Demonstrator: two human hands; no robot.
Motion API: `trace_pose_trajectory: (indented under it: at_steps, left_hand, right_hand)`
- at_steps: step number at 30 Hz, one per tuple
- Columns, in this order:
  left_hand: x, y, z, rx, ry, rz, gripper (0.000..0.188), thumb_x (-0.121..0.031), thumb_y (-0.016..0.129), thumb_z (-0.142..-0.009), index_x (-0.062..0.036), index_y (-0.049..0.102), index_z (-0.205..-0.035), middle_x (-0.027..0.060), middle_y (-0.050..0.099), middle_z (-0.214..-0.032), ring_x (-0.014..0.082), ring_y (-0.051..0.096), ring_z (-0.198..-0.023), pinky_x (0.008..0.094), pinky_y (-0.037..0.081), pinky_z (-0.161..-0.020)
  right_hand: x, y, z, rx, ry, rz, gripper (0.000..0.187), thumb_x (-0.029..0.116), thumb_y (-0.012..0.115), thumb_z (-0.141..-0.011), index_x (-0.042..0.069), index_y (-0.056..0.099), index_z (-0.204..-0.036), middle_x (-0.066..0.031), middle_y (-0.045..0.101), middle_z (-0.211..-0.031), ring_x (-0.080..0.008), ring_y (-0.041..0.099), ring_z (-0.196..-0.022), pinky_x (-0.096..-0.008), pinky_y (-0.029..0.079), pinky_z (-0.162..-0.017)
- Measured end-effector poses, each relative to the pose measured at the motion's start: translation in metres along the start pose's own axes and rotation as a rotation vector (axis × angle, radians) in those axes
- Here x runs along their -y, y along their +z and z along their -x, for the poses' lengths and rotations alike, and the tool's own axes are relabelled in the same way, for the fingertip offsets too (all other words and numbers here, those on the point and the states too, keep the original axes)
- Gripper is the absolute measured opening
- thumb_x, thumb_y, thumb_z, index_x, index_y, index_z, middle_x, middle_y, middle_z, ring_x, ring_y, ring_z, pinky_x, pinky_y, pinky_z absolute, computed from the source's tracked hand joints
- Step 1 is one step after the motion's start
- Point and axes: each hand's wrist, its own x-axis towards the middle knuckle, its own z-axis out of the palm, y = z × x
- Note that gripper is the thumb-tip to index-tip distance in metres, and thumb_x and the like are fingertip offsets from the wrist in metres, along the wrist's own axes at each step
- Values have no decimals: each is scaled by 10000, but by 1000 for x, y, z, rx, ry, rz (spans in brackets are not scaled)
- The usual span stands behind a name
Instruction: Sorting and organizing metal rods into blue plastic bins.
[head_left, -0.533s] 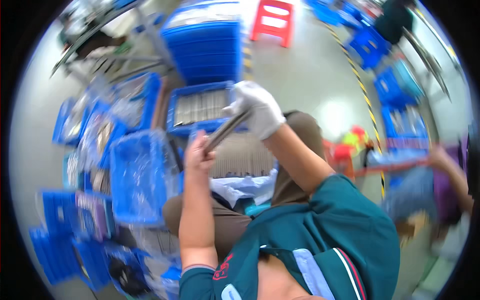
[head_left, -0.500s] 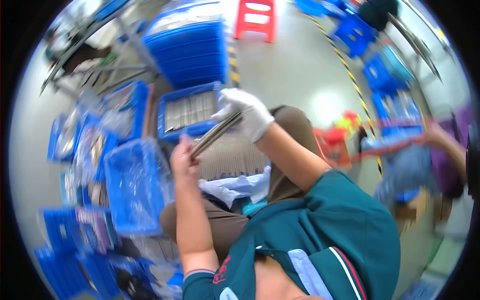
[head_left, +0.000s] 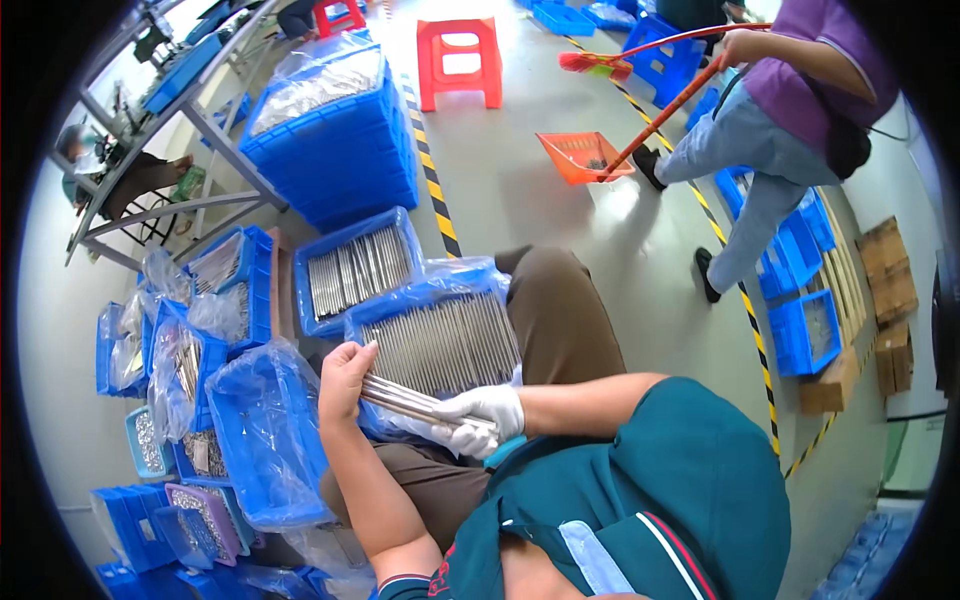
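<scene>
Fingers (head_left: pixel 470 437) clamped on slim silvery metal rods (head_left: pixel 402 397): my bare left hand (head_left: pixel 343 380) one end, white-gloved right hand (head_left: pixel 487 408) other.

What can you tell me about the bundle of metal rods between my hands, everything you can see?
The bundle is several slim, straight, silvery rods, shiny and metallic by their look, lying roughly side by side. It slants down to the right in the picture, below a packed row of similar rods. The bare left hand holds its upper end; the white-gloved right hand holds the lower end, partly covering it. I can't tell the exact count.
</scene>
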Motion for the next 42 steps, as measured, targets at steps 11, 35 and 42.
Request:
trace_pose_trajectory:
  at_steps: [11,35,42]
  left_hand:
    - [38,-43,-19,-622,163,786,93,-29,505,-861,-46,474,-947,52,507,-808,163,518,-714,288,451,-641]
    - [10,-15,-3,-334,310,1190,156,-96,477,-915,-32,532,-1046,156,585,-1125,316,544,-1091,451,453,-927]
    - [12,-19,-4,-190,266,1371,196,-67,456,-901,11,546,-1056,195,589,-1115,362,531,-1107,475,455,-917]
  right_hand:
    - [70,57,-25,-927,-227,1818,516,536,541,-810,35,618,-906,-126,616,-711,-246,591,-627,-333,480,-620]
    - [116,49,-22,-1142,-331,1662,256,246,608,-850,-6,597,-810,-43,549,-584,-95,532,-525,-256,429,-525]
    - [116,48,-19,-1120,-423,1744,250,238,624,-840,0,588,-775,-55,550,-575,-108,541,-524,-273,427,-526]
